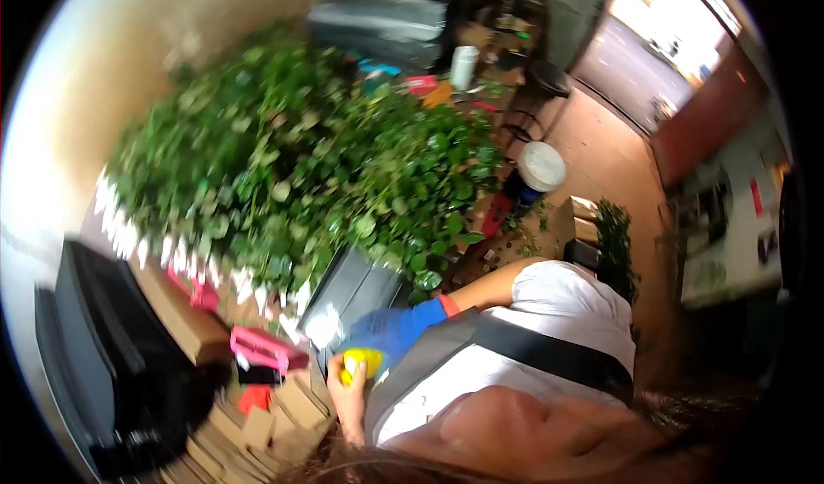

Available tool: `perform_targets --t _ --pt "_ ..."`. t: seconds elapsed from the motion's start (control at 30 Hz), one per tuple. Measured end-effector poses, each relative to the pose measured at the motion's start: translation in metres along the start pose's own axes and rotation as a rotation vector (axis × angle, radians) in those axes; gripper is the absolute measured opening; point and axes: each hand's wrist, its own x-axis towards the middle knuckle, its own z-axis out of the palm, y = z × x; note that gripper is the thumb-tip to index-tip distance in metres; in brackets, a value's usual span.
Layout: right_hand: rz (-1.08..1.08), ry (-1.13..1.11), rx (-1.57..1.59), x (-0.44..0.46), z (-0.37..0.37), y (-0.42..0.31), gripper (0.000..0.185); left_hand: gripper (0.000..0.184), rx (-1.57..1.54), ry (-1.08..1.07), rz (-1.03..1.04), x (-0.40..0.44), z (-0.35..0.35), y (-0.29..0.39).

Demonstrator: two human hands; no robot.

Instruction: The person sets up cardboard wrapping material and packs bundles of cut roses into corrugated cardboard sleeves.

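Observation:
My left hand (348, 398) is bare and comes up from the lower edge. Its thumb and fingers close on a small rounded yellow object (364, 362), whose kind I cannot make out. My right hand (378, 338), in a blue glove, is beside that object; its fingers are smeared and partly hidden. Just beyond the glove lies a glossy dark grey panel (356, 285). A large pile of leafy green stems (300, 166) spreads past it, with white wrapped ends along the near-left side.
Pink holders (266, 349) and cardboard pieces (292, 402) lie at lower left, near a black bin-like box (112, 355). A white-topped bucket (541, 166) stands right of the leaves. At the back are a white bottle (463, 68) and a plastic-wrapped roll (378, 25).

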Motion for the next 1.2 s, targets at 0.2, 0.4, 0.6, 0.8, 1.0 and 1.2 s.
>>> perform_targets --t 0.2,0.4,0.6,0.8,1.0,1.2 --pt "0.482 -0.002 0.719 0.005 -0.024 -0.016 0.057 0.027 -0.009 0.191 0.102 0.005 -0.027 -0.023" --pt "0.607 0.232 0.898 0.001 -0.036 -0.013 0.050 0.043 0.124 0.833 -0.021 0.023 -0.164 -0.032" --pt "0.452 0.210 0.712 0.000 -0.023 -0.020 0.055 0.055 0.961 1.172 -0.282 0.075 -0.273 -0.083" --pt "0.435 0.166 0.773 0.024 -0.041 -0.042 0.065 0.056 1.073 0.966 -0.551 0.111 -0.314 -0.138" --pt "0.232 0.153 0.460 0.058 -0.065 -0.058 0.073 0.034 -0.197 0.767 0.185 0.113 -0.209 -0.069" --pt "0.031 0.065 0.094 0.079 -0.051 -0.062 0.072 0.061 -1.167 -0.050 0.193 0.073 -0.029 0.012"
